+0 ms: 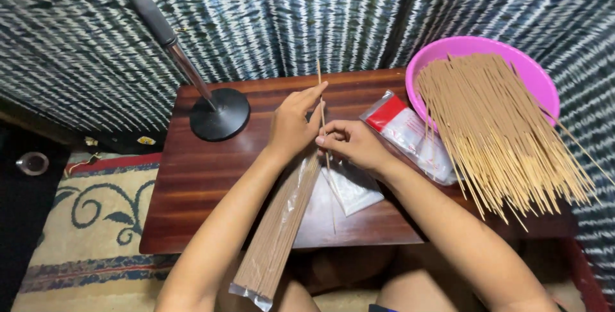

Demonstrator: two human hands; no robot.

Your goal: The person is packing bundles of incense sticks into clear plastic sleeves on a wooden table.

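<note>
My left hand and my right hand meet over the middle of a dark wooden table. Both pinch one thin tan incense stick that points away from me. Under my left forearm lies a long clear plastic sleeve packed with brown sticks, its near end hanging off the table's front edge. Flat clear bags lie beneath my right hand.
A pink bowl at the back right holds a big fan of loose tan sticks spilling toward the table's right edge. A stack of clear packets with red tops lies beside it. A black round stand base with a metal pole sits back left. Patterned cloth hangs behind; a rug lies on the left.
</note>
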